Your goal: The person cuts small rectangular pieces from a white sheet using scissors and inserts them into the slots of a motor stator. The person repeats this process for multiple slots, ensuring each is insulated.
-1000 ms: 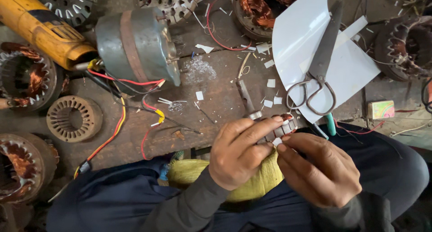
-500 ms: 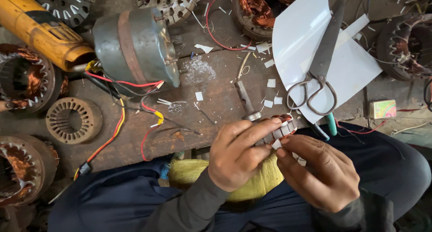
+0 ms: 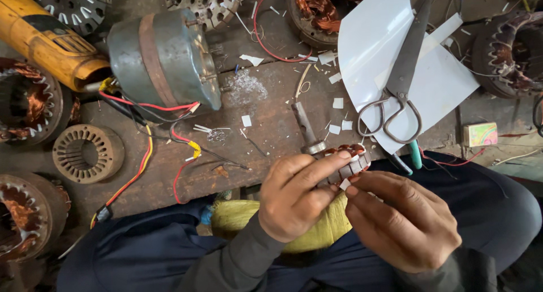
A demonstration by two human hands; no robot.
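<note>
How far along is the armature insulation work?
Done: white sheet already cut, slips scattered, scissors set down. In hand: left hand holds the armature; right hand presses a slip at it. Remaining slots cannot be counted.

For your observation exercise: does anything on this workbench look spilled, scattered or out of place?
Yes. Small white paper scraps lie scattered over the wooden bench beside the scissors, which rest on a curled white sheet. Loose red and yellow wires trail off the bench edge from the grey motor.
</note>
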